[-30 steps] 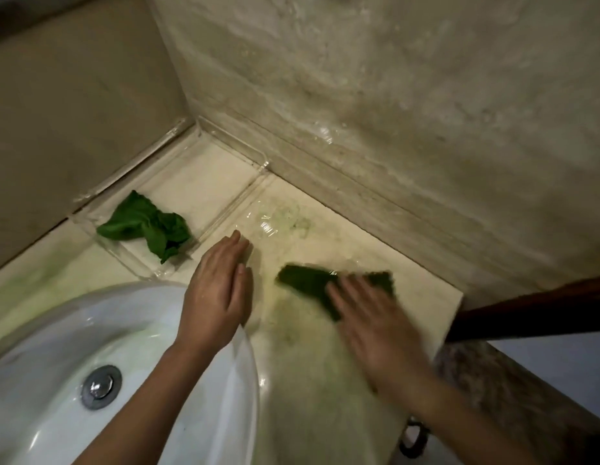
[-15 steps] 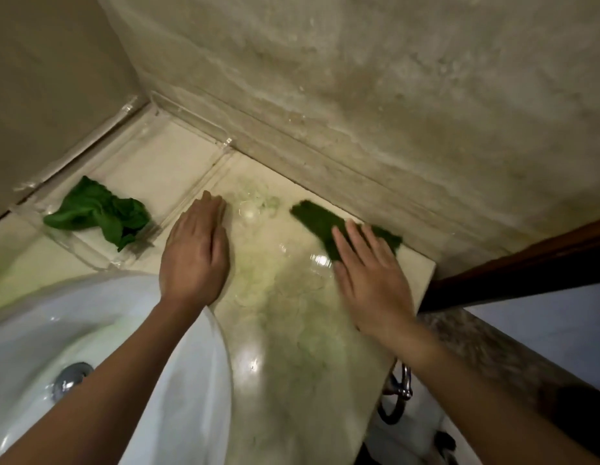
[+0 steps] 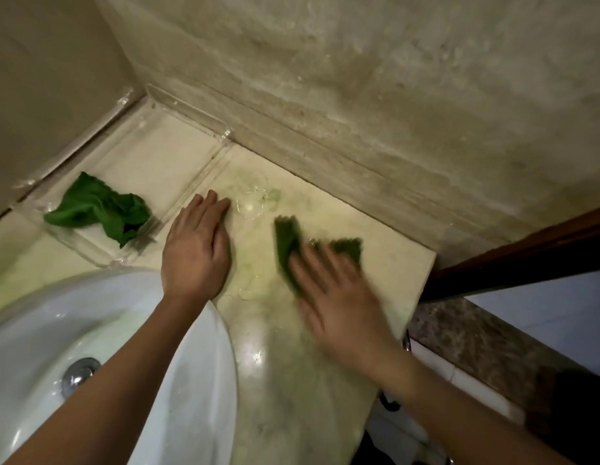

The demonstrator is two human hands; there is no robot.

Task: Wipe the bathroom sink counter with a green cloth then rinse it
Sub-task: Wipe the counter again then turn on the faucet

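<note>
Both flat, L hand on counter, R hand prob. pressing cloth

We see a dark green cloth lying flat on the pale stone counter. Our right hand presses on it with straight fingers, and the cloth's far edge and right corner show beyond them, blurred. The counter is wet, shiny and faintly streaked green. The white sink adjoins its left side.
</note>
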